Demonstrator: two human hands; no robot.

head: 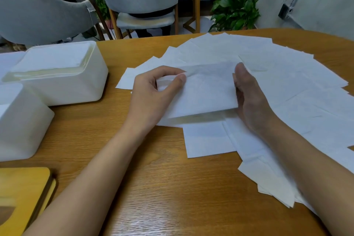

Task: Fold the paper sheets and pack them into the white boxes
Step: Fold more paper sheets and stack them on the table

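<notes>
Leftmost, at nine o'clock on the tabletop, two white boxes are seen, the farther one already stacked with paper. At centre, a half-folded sheet is pinched at its left edge by the left hand and gripped at its right by the right hand. Loose sheets are fanned at two o'clock. A crooked crease could be caused by misaligned edges.

We see two bare forearms across the lower frame; left hand, right hand, nails apparently short.
</notes>
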